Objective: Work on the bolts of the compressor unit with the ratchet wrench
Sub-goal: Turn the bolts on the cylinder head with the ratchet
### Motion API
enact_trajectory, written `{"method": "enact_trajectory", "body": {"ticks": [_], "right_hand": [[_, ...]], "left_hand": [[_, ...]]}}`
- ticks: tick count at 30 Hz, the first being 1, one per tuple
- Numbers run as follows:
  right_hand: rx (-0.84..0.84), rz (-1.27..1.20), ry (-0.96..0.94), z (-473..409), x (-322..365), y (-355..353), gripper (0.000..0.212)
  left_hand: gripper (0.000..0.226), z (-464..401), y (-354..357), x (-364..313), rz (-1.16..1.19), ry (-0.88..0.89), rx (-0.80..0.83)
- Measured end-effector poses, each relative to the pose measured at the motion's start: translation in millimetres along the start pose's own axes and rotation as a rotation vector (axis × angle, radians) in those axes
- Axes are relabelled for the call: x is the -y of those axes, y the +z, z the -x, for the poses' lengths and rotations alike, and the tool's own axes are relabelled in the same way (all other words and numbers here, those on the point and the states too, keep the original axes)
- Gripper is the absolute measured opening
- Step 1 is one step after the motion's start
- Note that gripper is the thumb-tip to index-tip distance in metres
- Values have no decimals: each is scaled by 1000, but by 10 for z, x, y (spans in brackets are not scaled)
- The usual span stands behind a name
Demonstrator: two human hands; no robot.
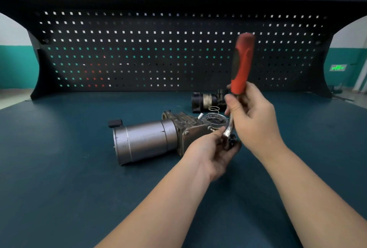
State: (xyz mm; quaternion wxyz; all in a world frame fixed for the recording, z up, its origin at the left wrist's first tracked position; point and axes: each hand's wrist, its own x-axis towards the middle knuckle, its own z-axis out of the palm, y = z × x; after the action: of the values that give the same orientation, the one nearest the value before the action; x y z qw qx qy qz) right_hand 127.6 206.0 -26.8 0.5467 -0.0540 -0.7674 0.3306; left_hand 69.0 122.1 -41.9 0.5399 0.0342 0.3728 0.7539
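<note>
The compressor unit (147, 140) lies on its side on the dark teal bench, its grey motor cylinder to the left and its cast housing with bolts to the right. My right hand (252, 116) grips the ratchet wrench (242, 65) low on its red and black handle, which points up and is blurred. The wrench's metal head is down at the housing's right end. My left hand (212, 152) holds the wrench head and its dark socket there, fingers curled round them. The bolt under the socket is hidden.
A second black cylindrical part (206, 101) lies behind the compressor, with a coil spring (214, 109) and a clear round dish (216, 119) of small parts beside it. A black perforated panel (178, 49) rises at the bench's back edge.
</note>
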Motion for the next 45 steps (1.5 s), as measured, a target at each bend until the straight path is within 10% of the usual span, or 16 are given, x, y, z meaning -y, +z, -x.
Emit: {"method": "enact_trajectory", "body": {"ticks": [5,12,19,22,29,38,45], "right_hand": [[-107,39,129,1,-58,-30,1],[-348,-323,997,-10,-336,-35,18],[-50,-9,36,43,-17,26,5],[-68,51,-20,100,-15,85,5],[-471,-411,1127,4,-377,-33,15],[-86,90,-109,96,-33,70,10],[-297,-7,306,51,-140,25,17]], "left_hand": [[21,-63,-36,11,-34,37,3],[14,-89,-19,43,-6,60,11],[15,-96,-22,32,-13,60,7],[12,-103,-26,15,-1,38,1],[13,-104,-6,13,-3,54,8],[19,-86,-32,-14,-45,17,5],[15,-87,-41,-26,-58,34,4]]}}
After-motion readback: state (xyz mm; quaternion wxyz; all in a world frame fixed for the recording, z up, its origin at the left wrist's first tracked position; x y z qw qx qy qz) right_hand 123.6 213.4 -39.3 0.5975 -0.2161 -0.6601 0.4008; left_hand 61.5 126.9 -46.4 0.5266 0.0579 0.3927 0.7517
